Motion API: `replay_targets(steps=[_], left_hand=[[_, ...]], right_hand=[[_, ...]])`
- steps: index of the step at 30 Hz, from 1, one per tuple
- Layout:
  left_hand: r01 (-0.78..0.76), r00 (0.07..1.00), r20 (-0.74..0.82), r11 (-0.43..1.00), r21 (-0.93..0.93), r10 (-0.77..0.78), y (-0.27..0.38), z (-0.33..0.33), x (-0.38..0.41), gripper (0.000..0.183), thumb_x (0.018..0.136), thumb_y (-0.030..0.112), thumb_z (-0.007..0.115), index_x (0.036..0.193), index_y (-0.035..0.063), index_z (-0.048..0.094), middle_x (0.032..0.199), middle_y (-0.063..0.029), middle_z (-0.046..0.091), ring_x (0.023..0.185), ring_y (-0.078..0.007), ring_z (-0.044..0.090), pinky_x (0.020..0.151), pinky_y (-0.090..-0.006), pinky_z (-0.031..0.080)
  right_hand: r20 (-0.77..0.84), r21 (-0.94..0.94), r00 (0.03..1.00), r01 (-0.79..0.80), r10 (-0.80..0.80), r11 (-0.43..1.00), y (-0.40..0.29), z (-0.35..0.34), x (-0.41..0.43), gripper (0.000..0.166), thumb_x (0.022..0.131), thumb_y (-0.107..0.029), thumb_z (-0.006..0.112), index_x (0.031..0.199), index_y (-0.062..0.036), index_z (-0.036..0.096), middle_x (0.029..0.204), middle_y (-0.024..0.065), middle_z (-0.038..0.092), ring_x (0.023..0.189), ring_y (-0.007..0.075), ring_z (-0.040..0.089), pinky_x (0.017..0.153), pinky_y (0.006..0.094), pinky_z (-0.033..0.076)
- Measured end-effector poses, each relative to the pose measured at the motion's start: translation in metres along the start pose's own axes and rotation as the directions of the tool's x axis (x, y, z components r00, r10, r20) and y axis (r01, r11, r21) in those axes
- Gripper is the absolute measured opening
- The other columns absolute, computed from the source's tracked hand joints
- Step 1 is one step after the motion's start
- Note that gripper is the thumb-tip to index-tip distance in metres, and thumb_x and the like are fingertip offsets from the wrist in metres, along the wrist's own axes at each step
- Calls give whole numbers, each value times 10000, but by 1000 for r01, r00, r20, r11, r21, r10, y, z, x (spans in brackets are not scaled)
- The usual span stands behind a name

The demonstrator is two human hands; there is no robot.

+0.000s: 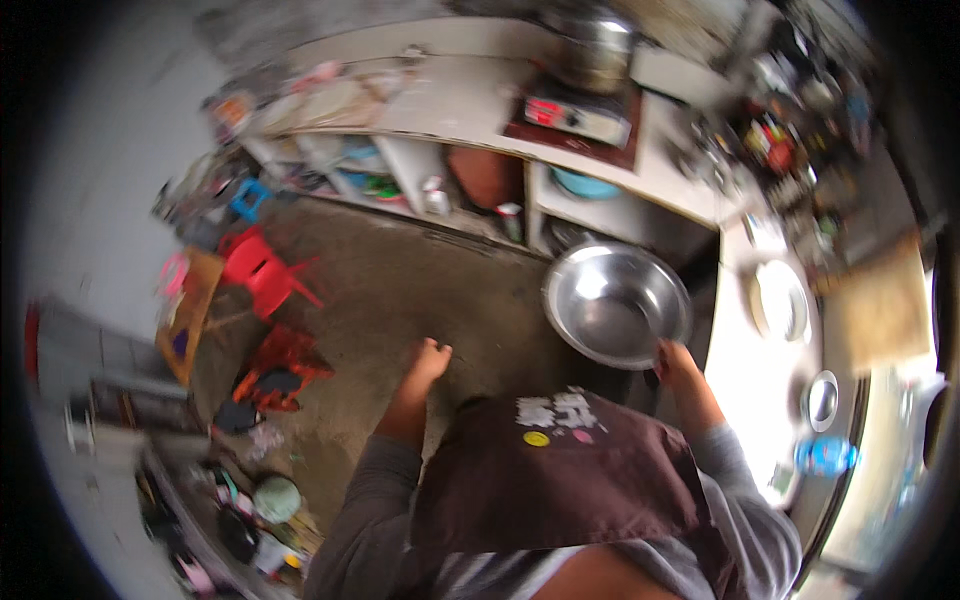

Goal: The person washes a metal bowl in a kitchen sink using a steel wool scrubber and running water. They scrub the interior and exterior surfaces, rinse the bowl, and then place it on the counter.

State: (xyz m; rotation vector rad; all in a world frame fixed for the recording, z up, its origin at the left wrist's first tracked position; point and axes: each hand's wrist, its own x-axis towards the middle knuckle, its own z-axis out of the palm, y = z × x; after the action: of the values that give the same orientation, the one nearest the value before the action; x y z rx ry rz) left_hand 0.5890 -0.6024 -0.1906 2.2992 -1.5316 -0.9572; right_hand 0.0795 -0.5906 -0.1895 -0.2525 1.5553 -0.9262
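Note:
My right hand (673, 360) grips the near rim of a wide stainless steel basin (611, 307). The basin hangs over the floor in front of the counter, its open top facing me, and I see nothing inside it. Away to the left, my left hand (433, 358) is held out over the concrete floor (397, 292). Its fingers look curled in, and nothing shows in them, though blur hides the detail. A dark apron (555, 472) with printed writing covers my front between the two arms.
A large steel pot (595, 52) stands on a portable stove (577, 118) on the tiled counter (465, 97). The right counter bears a white round dish (780, 301), a small metal bowl (823, 400) and a blue plastic bottle (826, 456). Left are a red plastic chair (255, 270) and a wooden table (189, 315).

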Motion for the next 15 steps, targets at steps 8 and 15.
replay_targets(steps=[8,15], left_hand=[[372,843,525,836,-404,-121,151,39,121,664,808,469,619,1268,35,417,1270,-154,462,1117,-307,501,834,-429,465],[502,680,731,691,-520,55,312,136,293,940,767,521,647,1400,20,166,1428,-228,202,1258,-367,350,961,-483,392]], right_hand=[[-104,53,975,-189,194,980,-47,24,123,116,823,-179,562,799,-66,574,649,56,560,504,170,545,388,240,390],[-354,326,919,-51,172,944,-68,53,162,159,861,-217,521,806,-72,559,616,60,546,485,191,533,391,263,385]])
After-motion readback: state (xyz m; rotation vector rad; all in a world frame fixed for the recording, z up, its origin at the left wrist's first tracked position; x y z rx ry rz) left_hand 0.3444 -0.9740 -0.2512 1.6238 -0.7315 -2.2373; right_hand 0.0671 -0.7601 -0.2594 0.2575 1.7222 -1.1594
